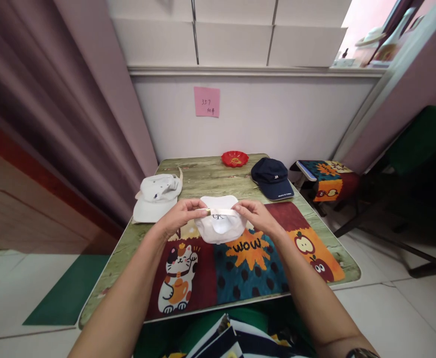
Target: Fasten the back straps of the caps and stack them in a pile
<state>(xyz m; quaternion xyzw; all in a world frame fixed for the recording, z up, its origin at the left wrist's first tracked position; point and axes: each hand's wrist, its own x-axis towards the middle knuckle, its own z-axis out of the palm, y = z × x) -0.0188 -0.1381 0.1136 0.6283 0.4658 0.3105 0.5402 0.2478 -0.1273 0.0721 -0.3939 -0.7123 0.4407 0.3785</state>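
So both hands are busy with the one white cap (pixel 221 233), the one held up over the near-middle part of the wood-look table (pixel 203 171). Left hand (pixel 180 215) has the thumb and fingers pinched on one end of the back strap (pixel 224 212), right by a little gold-tone buckle (pixel 208 212), and the right hand (pixel 256 214) is pinching the other end the same way, so the strap runs pretty much straight across between them. There's dark lettering just under the strap, looks like "CK" but it's partly covered. Below the hands is a colorful table mat (pixel 233 291) with a lucky cat, a "WOW" burst and some apples on it. Off to the left sits a white baseball cap (pixel 154 203) with a small dark logo, its strap end sticking up at the back. Over on the right, a navy baseball cap (pixel 273 178) sits near the table edge, and a red scalloped dish (pixel 235 159) is at the far side, close to the wall.
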